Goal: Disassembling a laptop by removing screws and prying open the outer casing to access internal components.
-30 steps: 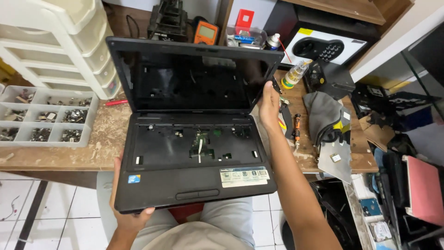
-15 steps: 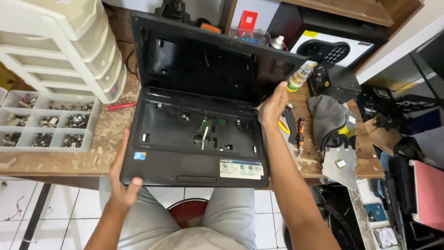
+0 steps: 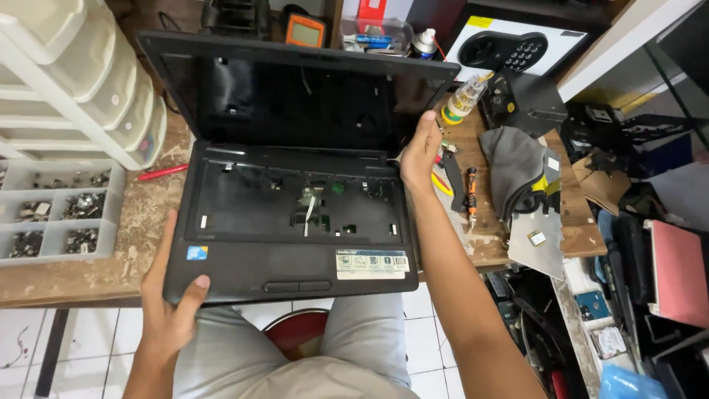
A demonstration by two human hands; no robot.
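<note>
The laptop (image 3: 295, 199) sat open on the worn wooden bench (image 3: 140, 229), its keyboard gone and the bare tray showing a ribbon cable (image 3: 309, 210) near the middle. The left hand (image 3: 171, 307) cupped the front left corner, thumb up on the palm rest, fingers under the edge. The right hand (image 3: 419, 151) gripped the right side by the hinge, fingers curled round the base where the screen met it. The front edge overhung the bench, above the person's lap. Left of the laptop lay a grey parts tray (image 3: 55, 210) with small screws, and behind it white drawers (image 3: 81, 81). Just right of the right hand lay a screwdriver (image 3: 471, 193), a grey cloth (image 3: 517, 174) and a small bottle (image 3: 464, 97).
</note>
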